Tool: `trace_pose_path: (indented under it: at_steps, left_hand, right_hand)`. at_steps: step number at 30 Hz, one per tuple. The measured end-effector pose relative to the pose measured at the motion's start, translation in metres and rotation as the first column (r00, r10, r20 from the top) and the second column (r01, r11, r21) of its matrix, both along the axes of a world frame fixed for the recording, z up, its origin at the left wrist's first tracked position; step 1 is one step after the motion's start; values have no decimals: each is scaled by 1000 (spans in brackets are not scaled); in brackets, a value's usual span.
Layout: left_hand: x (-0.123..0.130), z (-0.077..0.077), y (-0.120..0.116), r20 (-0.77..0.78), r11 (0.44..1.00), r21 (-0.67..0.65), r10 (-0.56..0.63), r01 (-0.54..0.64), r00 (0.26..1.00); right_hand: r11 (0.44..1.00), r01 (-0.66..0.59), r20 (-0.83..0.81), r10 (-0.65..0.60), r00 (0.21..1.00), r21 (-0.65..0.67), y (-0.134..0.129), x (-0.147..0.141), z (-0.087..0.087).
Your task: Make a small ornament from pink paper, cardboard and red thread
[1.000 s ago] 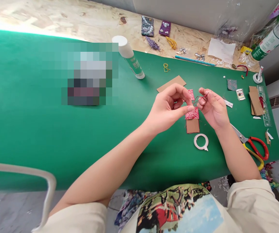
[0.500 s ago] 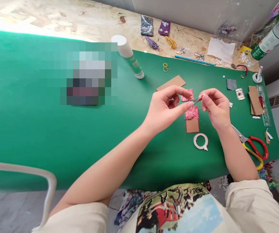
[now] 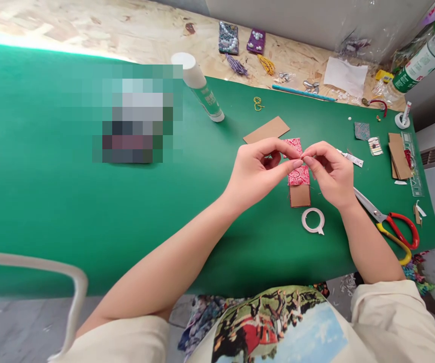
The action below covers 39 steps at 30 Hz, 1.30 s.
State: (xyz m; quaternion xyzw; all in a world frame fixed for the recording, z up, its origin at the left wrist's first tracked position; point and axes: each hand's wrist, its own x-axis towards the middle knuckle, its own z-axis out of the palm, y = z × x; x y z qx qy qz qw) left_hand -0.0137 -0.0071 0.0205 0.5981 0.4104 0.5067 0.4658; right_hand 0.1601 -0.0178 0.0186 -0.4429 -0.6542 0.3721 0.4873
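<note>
My left hand [image 3: 258,166] and my right hand [image 3: 330,171] meet fingertip to fingertip above the green tabletop [image 3: 187,212]. Each is closed in a pinch. Whatever lies between the fingertips is too small to make out. Beneath them is a red-and-white patterned cloth piece [image 3: 299,175], with a second patterned piece [image 3: 293,145] partly covered by my left fingers. Directly below the cloth shows a brown card [image 3: 300,195] with a red edge. A white tape ring [image 3: 313,221] lies nearer to me.
Open scissors [image 3: 379,217] lie right of my right wrist. A glue stick [image 3: 204,91] stands behind my left hand, near a brown card strip [image 3: 266,130]. A blue pencil [image 3: 303,93] lies along the back edge. A blurred patch [image 3: 134,121] covers something at left.
My right hand has moved left until its fingertips meet those of my left hand. The dark red strand seen between them earlier is now hidden. My left hand has hardly moved.
</note>
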Motion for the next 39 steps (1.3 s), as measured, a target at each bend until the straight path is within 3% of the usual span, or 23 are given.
trace_pose_path:
  at_steps: [5,10,16,21,27,35,39]
  left_hand:
    - [0,0,1,40,998,-55,-25,28,999]
    - [0,0,4,145,981,-138,-120,140,982]
    - [1,2,5,305,892,-325,-216,315,927]
    - [0,8,3,366,799,-482,-189,359,911]
    - [0,10,3,427,718,-543,-210,435,880]
    - [-2,9,6,492,694,-538,-204,479,847]
    - [-1,10,7,472,728,-541,-151,421,869]
  right_hand:
    - [979,-27,116,3,993,204,-1,1,0]
    - [940,-85,192,22,981,330,1,1,-3]
    - [938,-105,263,15,965,330,1,1,-4]
    - [913,-147,275,39,961,382,1,2,-5]
    - [917,-193,276,97,956,349,3,3,-6]
    - [952,-184,229,128,965,245,5,7,-5]
    - [959,-156,209,106,972,235,6,9,-6]
